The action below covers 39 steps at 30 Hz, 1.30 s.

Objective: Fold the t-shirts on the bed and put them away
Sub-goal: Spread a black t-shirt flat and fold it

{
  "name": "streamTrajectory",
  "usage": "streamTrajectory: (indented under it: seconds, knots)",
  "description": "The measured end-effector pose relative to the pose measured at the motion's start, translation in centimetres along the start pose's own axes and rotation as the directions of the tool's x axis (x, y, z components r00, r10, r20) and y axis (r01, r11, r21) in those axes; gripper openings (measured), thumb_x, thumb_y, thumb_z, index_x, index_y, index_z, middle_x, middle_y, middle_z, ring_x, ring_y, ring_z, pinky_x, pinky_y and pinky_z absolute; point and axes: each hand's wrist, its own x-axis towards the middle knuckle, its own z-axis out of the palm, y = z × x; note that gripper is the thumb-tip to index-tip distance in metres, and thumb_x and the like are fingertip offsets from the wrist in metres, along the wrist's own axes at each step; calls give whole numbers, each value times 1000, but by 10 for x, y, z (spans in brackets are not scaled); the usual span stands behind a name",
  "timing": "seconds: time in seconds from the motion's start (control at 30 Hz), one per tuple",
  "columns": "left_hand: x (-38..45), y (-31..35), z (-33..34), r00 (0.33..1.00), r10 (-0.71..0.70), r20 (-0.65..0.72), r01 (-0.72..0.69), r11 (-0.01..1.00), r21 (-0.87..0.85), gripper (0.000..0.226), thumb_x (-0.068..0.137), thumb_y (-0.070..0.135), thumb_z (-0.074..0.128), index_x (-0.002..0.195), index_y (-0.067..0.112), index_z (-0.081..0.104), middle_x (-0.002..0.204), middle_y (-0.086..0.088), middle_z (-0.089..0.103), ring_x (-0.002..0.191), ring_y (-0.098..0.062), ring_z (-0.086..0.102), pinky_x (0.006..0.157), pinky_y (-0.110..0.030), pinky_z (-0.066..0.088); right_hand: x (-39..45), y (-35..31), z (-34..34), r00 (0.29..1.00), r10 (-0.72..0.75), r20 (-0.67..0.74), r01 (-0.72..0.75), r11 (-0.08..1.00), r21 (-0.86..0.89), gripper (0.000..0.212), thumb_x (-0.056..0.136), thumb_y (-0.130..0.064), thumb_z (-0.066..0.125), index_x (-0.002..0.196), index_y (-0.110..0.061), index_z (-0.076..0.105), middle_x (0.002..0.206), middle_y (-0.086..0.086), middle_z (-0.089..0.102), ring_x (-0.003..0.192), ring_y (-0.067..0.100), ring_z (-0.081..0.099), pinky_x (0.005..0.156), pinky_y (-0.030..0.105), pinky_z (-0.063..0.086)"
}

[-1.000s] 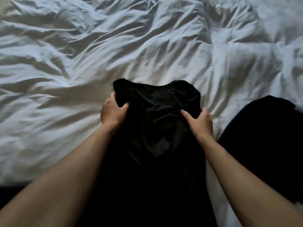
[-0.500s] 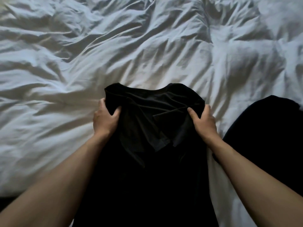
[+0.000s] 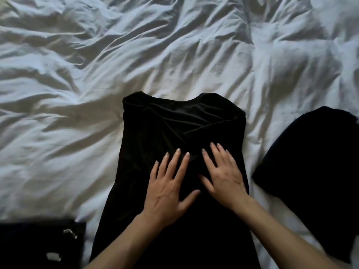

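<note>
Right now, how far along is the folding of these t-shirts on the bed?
Early. Done: the black t-shirt lies on the white duvet with both sleeves folded in. In hand: the left hand and right hand press flat on it, smoothing. Left: folding it up, then the dark garment on the right; the dark item at lower left is unclear. Nothing looks put away.

Left hand (image 3: pixel 167 193) and right hand (image 3: pixel 225 175) flat on black t-shirt (image 3: pixel 155 129).

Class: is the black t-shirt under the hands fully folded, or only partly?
Partly folded: the black t-shirt has its sleeves turned in, yet its body still lies long; both hands press flat.
</note>
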Motion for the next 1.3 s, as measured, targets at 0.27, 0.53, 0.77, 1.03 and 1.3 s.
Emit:
streamTrajectory:
  seconds: [0.27, 0.53, 0.77, 1.03, 1.3]
  knots:
    - [-10, -15, 3, 987, -150, -51, 155, 981, 115, 83, 84, 41, 42, 158, 13, 15, 162, -11, 22, 148, -26, 28, 116, -40, 26, -17, -18, -14, 980, -28, -199, 60, 986, 156, 47, 97, -32, 42, 129, -5, 63, 134, 13, 61, 127, 30, 54, 111, 48, 36]
    - [-8, -26, -33, 998, -10, -58, 14, 997, 74, 68, 93, 67, 36, 144, 24, 50, 134, -3, 62, 125, -28, 55, 95, -40, 45, -30, -22, -23, 976, -155, -151, 182, 966, 183, 53, 99, -50, 40, 130, -14, 62, 132, 12, 60, 122, 29, 56, 105, 45, 41]
    - [120, -97, -50, 942, -232, -243, 234, 972, -20, 51, 94, 28, 54, 144, 17, 50, 149, -9, 46, 138, -34, 36, 109, -52, 36, 100, 41, -43, 965, 177, -191, -141, 971, 192, 39, 92, -39, 53, 126, -25, 65, 141, 10, 50, 129, 34, 44, 103, 48, 37]
    - [154, -126, -54, 583, -791, -185, 581, 565, -585, 71, 83, 38, 76, 138, 5, 45, 138, -19, 49, 127, -32, 48, 105, -35, 35, 121, 83, -39, 812, 549, 198, -453, 381, 806, 85, 85, -41, 74, 152, -27, 25, 114, 7, 57, 106, 20, 58, 96, 28, 44]
    - [190, -150, -61, 728, -685, 7, 523, 549, -652, 16, 92, 34, 65, 92, 18, 67, 91, -7, 71, 87, -23, 66, 86, -39, 52, 186, 84, -35, 823, 532, 199, -516, 555, 652, 21, 94, -28, 60, 105, -10, 62, 105, 10, 68, 104, 28, 62, 81, 29, 42]
